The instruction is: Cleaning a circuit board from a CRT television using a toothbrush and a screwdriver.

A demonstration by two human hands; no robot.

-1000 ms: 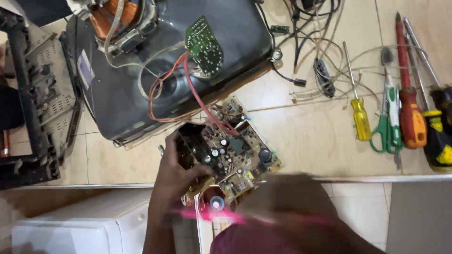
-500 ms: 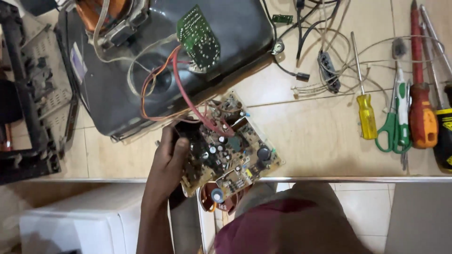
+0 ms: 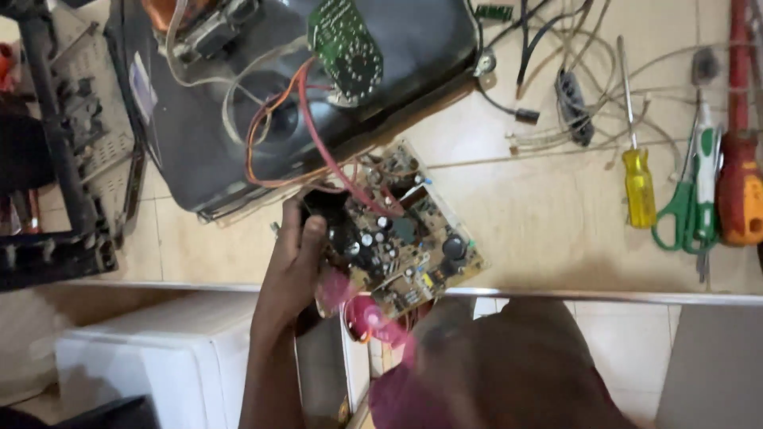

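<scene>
My left hand (image 3: pixel 294 262) gripped the circuit board (image 3: pixel 397 230) at its left edge, frame centre. Right hand out of sight. Red wire (image 3: pixel 318 135) ran up to the tube (image 3: pixel 238 103), upper left.

Electronics repair workshop, opened television tube (image 3: pixel 238 103), circuit board (image 3: pixel 397 230), screwdrivers (image 3: pixel 638 179)
</scene>
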